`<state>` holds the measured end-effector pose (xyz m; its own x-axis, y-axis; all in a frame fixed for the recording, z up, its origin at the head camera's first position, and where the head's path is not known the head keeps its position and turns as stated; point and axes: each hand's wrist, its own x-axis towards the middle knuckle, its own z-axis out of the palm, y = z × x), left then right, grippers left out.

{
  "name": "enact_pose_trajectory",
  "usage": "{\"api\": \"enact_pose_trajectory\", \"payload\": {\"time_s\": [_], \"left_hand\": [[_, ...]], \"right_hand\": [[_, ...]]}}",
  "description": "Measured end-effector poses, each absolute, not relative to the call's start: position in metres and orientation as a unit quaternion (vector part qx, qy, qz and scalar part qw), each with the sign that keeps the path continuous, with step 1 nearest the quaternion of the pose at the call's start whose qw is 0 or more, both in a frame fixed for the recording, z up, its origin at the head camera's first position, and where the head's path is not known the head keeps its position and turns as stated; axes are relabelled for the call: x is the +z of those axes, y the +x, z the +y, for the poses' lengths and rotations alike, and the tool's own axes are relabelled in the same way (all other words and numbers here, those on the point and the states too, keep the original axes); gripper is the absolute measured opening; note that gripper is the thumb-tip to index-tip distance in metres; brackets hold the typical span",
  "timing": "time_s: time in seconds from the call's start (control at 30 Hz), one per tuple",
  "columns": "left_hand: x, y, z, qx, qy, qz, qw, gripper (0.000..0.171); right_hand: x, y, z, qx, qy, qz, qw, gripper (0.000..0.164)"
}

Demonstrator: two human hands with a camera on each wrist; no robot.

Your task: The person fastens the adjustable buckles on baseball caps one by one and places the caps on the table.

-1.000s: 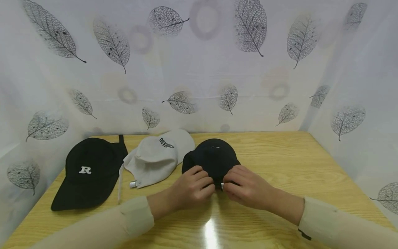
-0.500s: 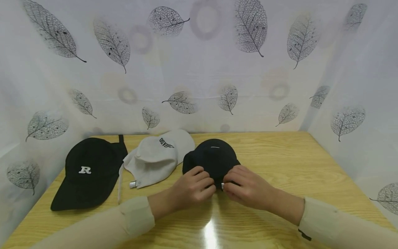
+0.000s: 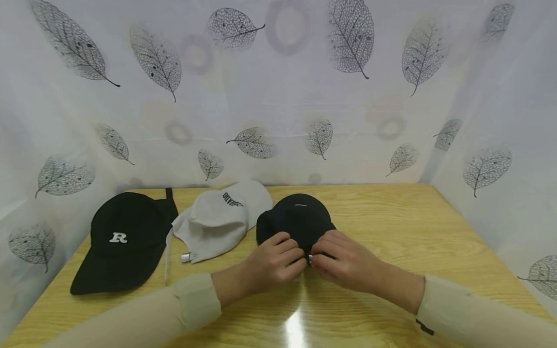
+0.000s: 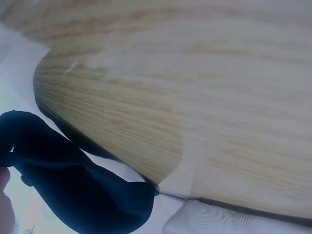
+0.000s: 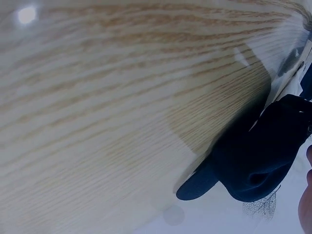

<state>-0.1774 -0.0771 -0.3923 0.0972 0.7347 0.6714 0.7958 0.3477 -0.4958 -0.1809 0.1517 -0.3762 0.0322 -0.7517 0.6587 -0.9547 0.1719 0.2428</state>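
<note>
A dark cap (image 3: pixel 300 220) with a short white line on it sits on the table between both hands, its near edge toward the person. My left hand (image 3: pixel 278 261) pinches the strap end at the cap's near left side. From the other side, my right hand (image 3: pixel 344 258) pinches the strap by a small silver buckle (image 3: pixel 310 259). The fingers of both hands are curled, and the fingertips hide most of the strap. In the left wrist view the dark cap (image 4: pixel 83 180) fills the lower left. The right wrist view has the cap (image 5: pixel 258 151) with its brim toward the table.
To the left lie a light grey cap (image 3: pixel 217 217) with dark lettering and a metal buckle, and a black cap (image 3: pixel 126 241) bearing a white R. All rest on a wood-grain table (image 3: pixel 391 217), backed by a leaf-print curtain (image 3: pixel 278 96).
My left hand has shifted slightly to the right, closer to the right hand and the buckle. The right hand and the other caps have stayed nearly still.
</note>
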Motion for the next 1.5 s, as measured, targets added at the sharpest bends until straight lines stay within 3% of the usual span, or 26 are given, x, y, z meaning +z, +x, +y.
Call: {"api": "enact_pose_trajectory", "payload": {"time_s": [0.63,1.5], "left_hand": [[-0.396,-0.177,-0.09,-0.021,-0.546,-0.701,0.458,0.016],[-0.394,-0.176,-0.076,-0.024,-0.55,-0.681,0.483,0.021]], "right_hand": [[-0.373,-0.181,0.154,0.141,0.622,-0.682,0.358,0.014],[-0.376,-0.181,0.153,0.146,0.622,-0.675,0.369,0.015]]}}
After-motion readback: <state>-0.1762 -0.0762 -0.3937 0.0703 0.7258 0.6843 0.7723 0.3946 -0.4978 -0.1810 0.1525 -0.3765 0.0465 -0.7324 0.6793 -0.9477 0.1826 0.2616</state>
